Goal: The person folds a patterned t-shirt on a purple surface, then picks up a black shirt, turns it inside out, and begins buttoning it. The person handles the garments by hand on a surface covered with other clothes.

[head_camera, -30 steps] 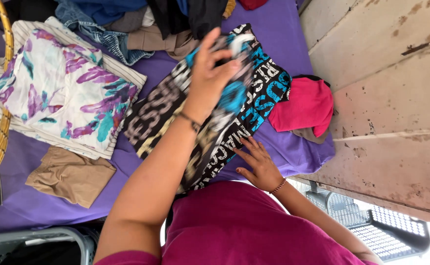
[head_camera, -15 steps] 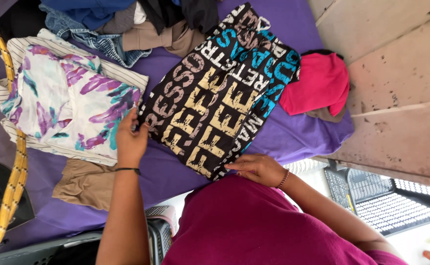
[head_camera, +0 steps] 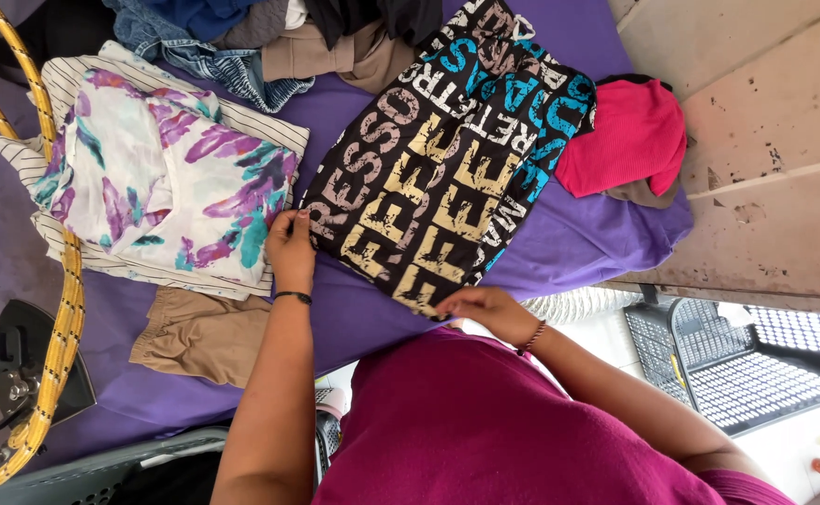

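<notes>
Left hand [head_camera: 290, 251] pinches the near left corner of the black printed T-shirt [head_camera: 447, 159], fingers closed on the fabric edge; a dark band circles the wrist. Right hand [head_camera: 485, 305] grips the near right corner of the same garment, fingers curled over the hem, with a beaded bracelet at the wrist. The T-shirt lies spread flat on the purple cloth [head_camera: 578, 243] that covers the work surface, its large cream, white and turquoise lettering facing up, its far end reaching toward the heap of clothes.

Just left of the left hand lies a folded white floral garment [head_camera: 157, 187] with purple and teal leaves, resting on a striped white cloth [head_camera: 82, 79]. Near the left forearm lies a folded tan garment [head_camera: 206, 335]. At the right of the T-shirt, touching its edge, lies a folded pink top [head_camera: 627, 138]. The far edge holds a pile of unfolded clothes [head_camera: 269, 37], denim and brown among them. A black iron [head_camera: 31, 365] and a yellow rope [head_camera: 64, 309] sit at the left margin; a dark plastic crate [head_camera: 737, 365] stands at lower right.
</notes>
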